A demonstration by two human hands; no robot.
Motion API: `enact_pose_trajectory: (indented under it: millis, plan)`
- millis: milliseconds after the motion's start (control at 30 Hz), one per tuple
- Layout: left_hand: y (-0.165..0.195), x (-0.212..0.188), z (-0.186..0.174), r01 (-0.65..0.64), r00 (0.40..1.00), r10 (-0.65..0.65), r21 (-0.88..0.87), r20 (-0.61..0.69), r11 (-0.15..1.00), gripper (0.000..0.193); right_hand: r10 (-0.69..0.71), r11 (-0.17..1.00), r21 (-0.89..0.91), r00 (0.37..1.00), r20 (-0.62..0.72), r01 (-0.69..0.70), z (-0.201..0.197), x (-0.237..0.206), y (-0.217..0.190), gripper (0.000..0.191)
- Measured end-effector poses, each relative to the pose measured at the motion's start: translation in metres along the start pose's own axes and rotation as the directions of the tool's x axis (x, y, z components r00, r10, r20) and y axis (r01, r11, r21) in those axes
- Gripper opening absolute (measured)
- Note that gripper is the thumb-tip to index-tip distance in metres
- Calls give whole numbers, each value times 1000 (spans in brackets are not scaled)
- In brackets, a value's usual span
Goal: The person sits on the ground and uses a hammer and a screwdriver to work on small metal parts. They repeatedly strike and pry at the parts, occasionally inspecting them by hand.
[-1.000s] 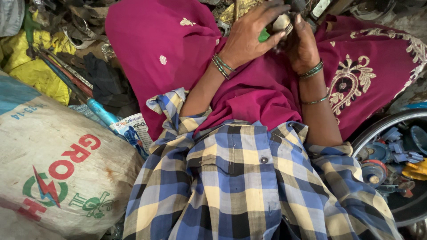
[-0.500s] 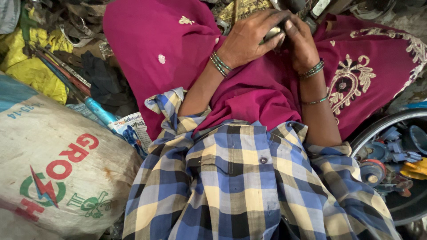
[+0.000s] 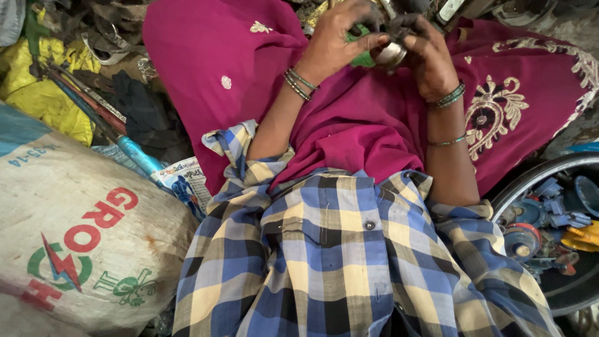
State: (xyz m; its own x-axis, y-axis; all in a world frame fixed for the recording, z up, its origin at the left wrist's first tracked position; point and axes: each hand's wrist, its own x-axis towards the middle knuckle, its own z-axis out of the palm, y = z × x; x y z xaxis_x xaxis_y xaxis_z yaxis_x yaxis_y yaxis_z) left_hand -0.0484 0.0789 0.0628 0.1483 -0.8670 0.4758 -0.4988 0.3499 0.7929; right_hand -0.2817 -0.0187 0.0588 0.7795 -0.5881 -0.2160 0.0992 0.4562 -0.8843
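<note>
My left hand point(image 3: 340, 39) and my right hand point(image 3: 427, 57) meet at the top of the view, over my lap covered in magenta cloth point(image 3: 349, 118). Both grip a small round metal part point(image 3: 392, 55) between the fingertips. A bit of green point(image 3: 360, 57) shows under the left fingers. Bangles ring both wrists. My blue, yellow and black checked shirt point(image 3: 337, 256) fills the lower middle.
A large white printed sack point(image 3: 81, 237) lies at the left. Behind it are a yellow bag point(image 3: 37, 93), long tools and a blue handle point(image 3: 138, 156). A round metal bowl point(image 3: 530, 181) with several blue and orange plastic and metal parts sits at the right.
Both hands stay together on the small metal part. The fingers have shifted around it, and the part now shows more plainly between them.
</note>
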Motion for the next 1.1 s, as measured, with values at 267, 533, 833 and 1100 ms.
enact_pose_trajectory:
  millis: [267, 533, 833, 1100]
  plan:
    - [-2, -2, 14, 166, 982, -187, -329, -33, 930, 28, 101, 861, 506, 992, -79, -47, -15, 10, 16, 50]
    - [1, 2, 20, 113, 967, -181, -330, -182, 937, 21, 188, 821, 558, 980, -62, -122, -25, 18, 26, 60]
    - [12, 1, 25, 184, 948, -249, -296, -199, 937, 20, 257, 683, 706, 966, 5, -186, -40, 30, 33, 65]
    - [12, 0, 34, 196, 940, -268, -307, -212, 931, 22, 256, 610, 773, 967, 14, -173, -42, 37, 41, 63]
